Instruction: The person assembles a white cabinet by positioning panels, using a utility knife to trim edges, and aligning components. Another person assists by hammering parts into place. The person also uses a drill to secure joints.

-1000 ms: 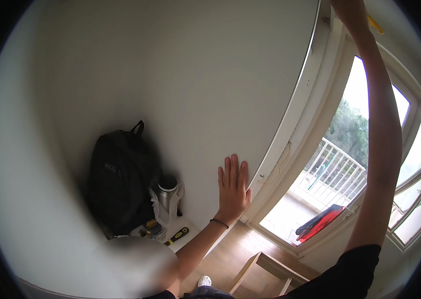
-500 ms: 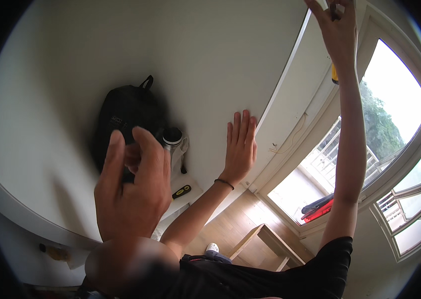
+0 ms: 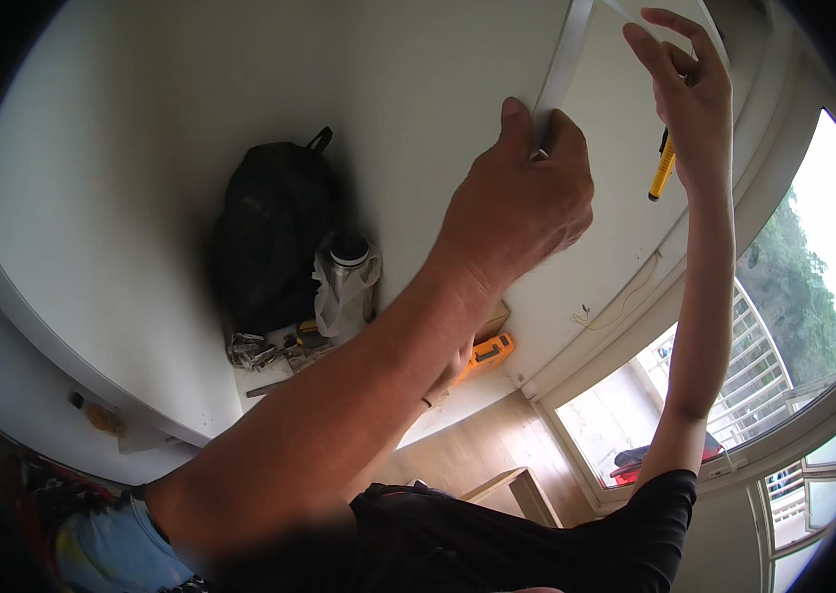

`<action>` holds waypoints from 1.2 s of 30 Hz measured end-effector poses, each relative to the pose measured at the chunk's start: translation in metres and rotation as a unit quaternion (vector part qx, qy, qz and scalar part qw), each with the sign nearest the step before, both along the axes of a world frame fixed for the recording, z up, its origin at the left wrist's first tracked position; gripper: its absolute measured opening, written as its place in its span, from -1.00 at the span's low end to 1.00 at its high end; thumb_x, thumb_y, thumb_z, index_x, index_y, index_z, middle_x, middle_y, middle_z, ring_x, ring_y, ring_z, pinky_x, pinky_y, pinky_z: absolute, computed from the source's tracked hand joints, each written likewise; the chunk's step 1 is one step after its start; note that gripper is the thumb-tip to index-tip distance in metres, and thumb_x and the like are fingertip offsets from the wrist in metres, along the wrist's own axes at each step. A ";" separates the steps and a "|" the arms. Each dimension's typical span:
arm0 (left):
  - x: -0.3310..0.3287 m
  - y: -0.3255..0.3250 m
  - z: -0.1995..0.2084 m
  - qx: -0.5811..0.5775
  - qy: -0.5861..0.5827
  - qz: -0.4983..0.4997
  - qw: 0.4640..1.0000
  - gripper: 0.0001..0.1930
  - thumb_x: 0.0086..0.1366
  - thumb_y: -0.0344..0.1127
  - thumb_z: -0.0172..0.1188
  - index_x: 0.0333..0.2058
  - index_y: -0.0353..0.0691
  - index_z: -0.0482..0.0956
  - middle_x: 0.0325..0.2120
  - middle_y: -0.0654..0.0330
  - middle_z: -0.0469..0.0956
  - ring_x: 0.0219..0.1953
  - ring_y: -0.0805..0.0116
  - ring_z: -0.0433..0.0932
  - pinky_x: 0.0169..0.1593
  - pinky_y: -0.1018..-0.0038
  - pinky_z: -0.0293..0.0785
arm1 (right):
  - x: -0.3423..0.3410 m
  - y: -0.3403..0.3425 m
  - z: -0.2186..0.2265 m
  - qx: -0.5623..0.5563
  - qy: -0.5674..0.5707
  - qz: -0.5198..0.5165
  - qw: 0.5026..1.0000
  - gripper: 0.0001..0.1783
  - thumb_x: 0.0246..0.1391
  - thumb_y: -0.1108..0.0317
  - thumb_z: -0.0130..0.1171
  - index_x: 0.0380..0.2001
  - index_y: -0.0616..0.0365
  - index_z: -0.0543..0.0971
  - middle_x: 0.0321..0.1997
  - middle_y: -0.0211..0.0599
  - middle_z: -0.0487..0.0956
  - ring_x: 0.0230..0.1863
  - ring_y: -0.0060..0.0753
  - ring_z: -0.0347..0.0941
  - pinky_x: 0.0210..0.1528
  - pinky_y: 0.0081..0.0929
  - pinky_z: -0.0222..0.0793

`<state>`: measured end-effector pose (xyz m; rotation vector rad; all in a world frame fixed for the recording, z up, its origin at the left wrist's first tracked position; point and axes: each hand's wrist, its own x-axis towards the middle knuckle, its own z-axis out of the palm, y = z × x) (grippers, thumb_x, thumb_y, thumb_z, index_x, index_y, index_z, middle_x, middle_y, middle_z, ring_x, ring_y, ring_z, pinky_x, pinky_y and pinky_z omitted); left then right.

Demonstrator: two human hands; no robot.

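My right hand (image 3: 695, 104) is raised at the upper right, thumb and forefinger curved with a gap between them. A slim yellow-and-black tool (image 3: 663, 170) sticks out below that hand, seemingly held by its other fingers; its exact kind is unclear. Most of my left hand (image 3: 464, 356) is hidden behind a co-worker's forearm; only a bit near the wrist and its dark band show. The co-worker's hand (image 3: 522, 193) closes around a pale flat strip (image 3: 566, 59) along the upper middle. I cannot tell whether that strip is loose or a panel edge.
A black backpack (image 3: 274, 237) leans in the corner beside a black-capped bottle (image 3: 349, 249) in a plastic bag. An orange object (image 3: 490, 353) sits on the ledge. A wooden frame (image 3: 517, 494) stands on the floor. To the right is a glass door (image 3: 813, 237).
The co-worker's hand has moved up and right onto the pale strip, and its forearm now covers my left hand, which lay flat on the panel. More of the yellow tool shows.
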<state>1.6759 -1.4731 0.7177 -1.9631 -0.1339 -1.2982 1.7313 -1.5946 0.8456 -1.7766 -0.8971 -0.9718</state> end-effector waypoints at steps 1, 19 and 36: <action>-0.003 -0.006 0.009 0.049 0.023 0.067 0.996 -0.80 0.29 -0.28 0.27 -0.20 -0.29 0.65 -0.34 0.14 0.62 -0.21 0.34 0.60 -0.02 0.44 0.52 | 0.009 -0.007 -0.001 0.001 -0.022 0.009 1.000 -0.50 0.14 0.08 0.29 0.05 0.13 0.52 -0.67 -0.64 0.29 -0.65 -0.82 0.09 -0.56 -0.73 -0.01; 0.008 0.008 -0.141 -0.286 -0.068 -0.396 0.870 -0.49 0.32 -0.43 0.19 0.20 -0.32 0.25 0.10 -0.09 0.30 0.15 0.01 0.33 0.18 0.23 0.33 | 0.074 -0.041 -0.012 0.084 0.026 0.238 0.967 -0.63 0.35 0.07 -0.18 -0.26 0.11 0.50 -0.56 -0.50 0.34 -0.63 -0.71 0.19 -0.50 -0.68 0.19; 0.046 0.029 -0.081 -0.334 -0.111 -0.468 0.811 -0.27 0.31 -0.38 0.15 0.37 -0.44 0.04 0.39 -0.19 0.06 0.43 -0.18 0.07 0.40 0.06 0.09 | 0.004 -0.020 -0.019 -0.044 -0.273 -0.072 0.958 -0.73 0.40 0.27 -0.19 0.04 0.09 0.37 -0.50 -0.46 0.47 -0.64 -0.70 0.24 -0.57 -0.58 0.23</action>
